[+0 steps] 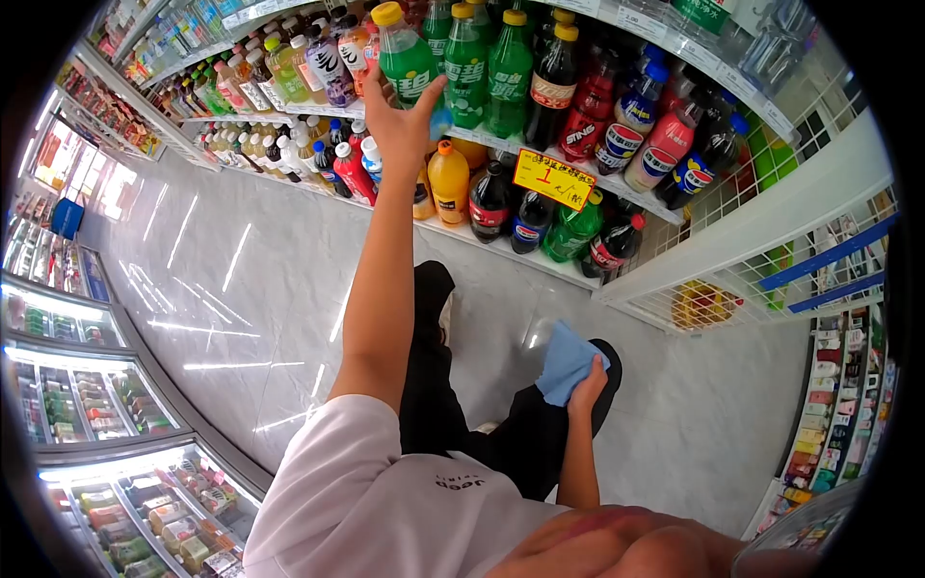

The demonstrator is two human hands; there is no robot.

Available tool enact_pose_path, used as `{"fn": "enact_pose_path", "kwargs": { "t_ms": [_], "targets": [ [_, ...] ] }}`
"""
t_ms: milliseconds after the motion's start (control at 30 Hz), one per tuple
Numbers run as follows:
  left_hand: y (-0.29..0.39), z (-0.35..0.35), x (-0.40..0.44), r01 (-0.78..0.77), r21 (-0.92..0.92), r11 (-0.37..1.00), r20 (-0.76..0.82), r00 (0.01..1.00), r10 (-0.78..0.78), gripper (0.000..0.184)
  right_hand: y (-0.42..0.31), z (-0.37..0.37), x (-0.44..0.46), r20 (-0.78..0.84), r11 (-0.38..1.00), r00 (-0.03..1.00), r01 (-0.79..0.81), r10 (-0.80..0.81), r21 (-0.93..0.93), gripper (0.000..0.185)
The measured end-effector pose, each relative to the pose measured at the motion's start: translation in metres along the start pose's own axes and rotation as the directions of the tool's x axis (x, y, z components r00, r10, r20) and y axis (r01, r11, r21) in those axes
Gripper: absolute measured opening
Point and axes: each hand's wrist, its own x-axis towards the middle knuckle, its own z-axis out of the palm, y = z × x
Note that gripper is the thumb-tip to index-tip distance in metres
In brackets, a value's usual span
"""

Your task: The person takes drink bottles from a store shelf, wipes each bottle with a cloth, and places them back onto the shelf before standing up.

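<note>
My left hand reaches up to the shelf, with thumb and fingers around the lower part of a green soda bottle with a yellow cap. The bottle is upright, at the front of the row. Its base is hidden behind my hand. Right beside it stand similar green soda bottles. Over my bent right knee, my right hand grips a folded light blue cloth, which hangs out past the fingers.
A yellow price sign hangs from the shelf edge. Cola bottles and an orange drink bottle line the bottom shelf. A white wire-grid panel closes the right end. Lit display coolers run along the left, across the grey floor.
</note>
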Motion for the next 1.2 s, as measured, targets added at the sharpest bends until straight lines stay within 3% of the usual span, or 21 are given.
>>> {"fn": "enact_pose_path", "kwargs": {
  "t_ms": [67,100,200,300,367,467,500,700,800,900,1000,1200],
  "targets": [
    [-0.009,-0.001,0.003,-0.175,0.203,0.963,-0.019,0.983,0.182,0.069,0.004,-0.001,0.001,-0.003,1.000,1.000,0.001,-0.002,-0.010,0.051],
    [-0.004,-0.001,0.001,-0.152,0.163,0.975,-0.023,0.987,0.157,0.073,0.005,-0.001,0.002,-0.004,1.000,1.000,0.002,-0.003,-0.016,0.051],
    [-0.027,0.002,0.002,-0.132,0.275,0.952,-0.091,0.982,0.163,0.071,-0.004,0.001,-0.003,0.016,0.999,1.000,0.005,-0.004,-0.050,0.051],
    [-0.042,0.009,0.010,-0.103,0.112,0.988,-0.146,0.982,0.119,0.073,-0.011,0.002,-0.004,0.014,0.990,1.000,0.027,-0.026,-0.136,0.052],
    [-0.044,0.013,0.013,-0.093,0.013,0.996,-0.150,0.984,0.094,0.073,-0.015,0.005,-0.008,-0.012,0.995,1.000,0.020,-0.022,-0.094,0.052],
    [-0.053,0.017,0.020,-0.146,0.094,0.985,-0.139,0.978,0.158,0.072,-0.010,0.003,-0.007,-0.008,0.993,1.000,0.027,-0.028,-0.111,0.052],
    [-0.056,0.019,0.020,-0.118,0.019,0.993,-0.135,0.984,0.120,0.074,-0.009,0.001,-0.008,0.002,0.991,1.000,0.031,-0.031,-0.133,0.052],
    [-0.061,0.028,0.014,-0.031,0.104,0.994,-0.111,0.993,0.043,0.078,-0.013,0.000,-0.011,-0.011,0.984,0.998,0.052,-0.054,-0.168,0.051],
    [-0.071,0.031,0.015,0.024,0.052,0.998,-0.051,0.998,-0.022,0.076,-0.018,0.001,-0.013,-0.012,0.983,0.998,0.054,-0.057,-0.176,0.052],
    [-0.080,0.034,0.017,-0.066,0.258,0.964,-0.130,0.986,0.102,0.070,-0.017,0.001,-0.013,-0.019,0.982,0.999,0.034,-0.039,-0.184,0.052],
    [-0.083,0.035,0.018,-0.120,0.402,0.908,-0.097,0.980,0.173,0.072,-0.023,0.006,-0.015,-0.034,0.985,0.999,0.024,-0.031,-0.168,0.052],
    [-0.080,0.039,0.015,-0.082,0.414,0.907,-0.062,0.991,0.118,0.071,-0.018,0.008,-0.012,-0.026,0.979,0.998,0.058,-0.064,-0.196,0.052]
  ]
}}
